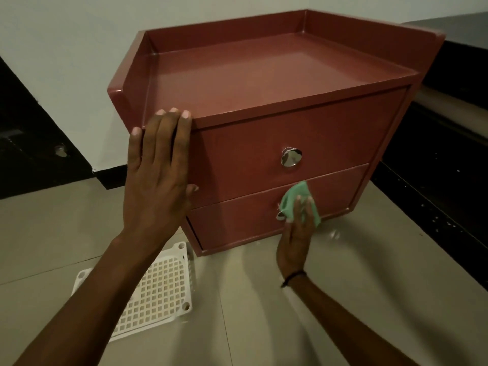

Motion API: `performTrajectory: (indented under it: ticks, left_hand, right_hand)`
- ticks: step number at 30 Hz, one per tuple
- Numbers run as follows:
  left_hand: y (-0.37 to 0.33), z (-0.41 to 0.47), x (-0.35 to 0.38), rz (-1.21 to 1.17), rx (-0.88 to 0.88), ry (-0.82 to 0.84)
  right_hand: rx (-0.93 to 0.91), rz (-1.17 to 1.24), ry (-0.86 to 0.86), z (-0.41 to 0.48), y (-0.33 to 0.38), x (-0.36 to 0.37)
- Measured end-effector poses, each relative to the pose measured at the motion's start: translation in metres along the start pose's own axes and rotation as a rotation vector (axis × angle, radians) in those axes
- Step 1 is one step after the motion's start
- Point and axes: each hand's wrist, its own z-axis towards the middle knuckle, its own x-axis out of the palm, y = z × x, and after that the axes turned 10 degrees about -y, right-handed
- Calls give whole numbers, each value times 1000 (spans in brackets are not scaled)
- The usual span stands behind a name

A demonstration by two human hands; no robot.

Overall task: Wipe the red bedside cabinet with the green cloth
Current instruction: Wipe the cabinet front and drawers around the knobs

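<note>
Currently: my left hand (pixel 158 175), fingers spread flat, braces the red bedside cabinet (pixel 264 101) at its front-left corner; my right hand (pixel 295 233) presses the green cloth (pixel 294 198) against the lower drawer (pixel 237 223), beside its knob (pixel 280 215).

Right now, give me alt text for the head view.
A right hand presses a green cloth against the lower drawer of a red bedside cabinet, while the left hand braces its front corner.
</note>
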Motion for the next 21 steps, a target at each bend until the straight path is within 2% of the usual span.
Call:
performTrajectory:
  ticks: [3,7,8,11,13,16,21]
  left_hand:
    - [2,1,-2,3,11,12]
    - [4,1,-4,0,26,22]
    - [4,0,-4,6,27,20]
    - [3,0,-2,14,21,10]
    - [2,1,-2,15,8,11]
    - [0,1,-1,10,1,5]
    - [0,0,-2,15,5,3]
  right_hand:
    - [139,106,20,-20,14,7]
    - [138,93,-113,8,6,0]
    - [193,74,-188,24,2,-2]
    - [512,80,-405,87,-14,-10]
    - [570,79,-461,112,-21,-16]
    - [495,110,-405,81,-14,-8]
    - [514,181,-143,-26,28,18]
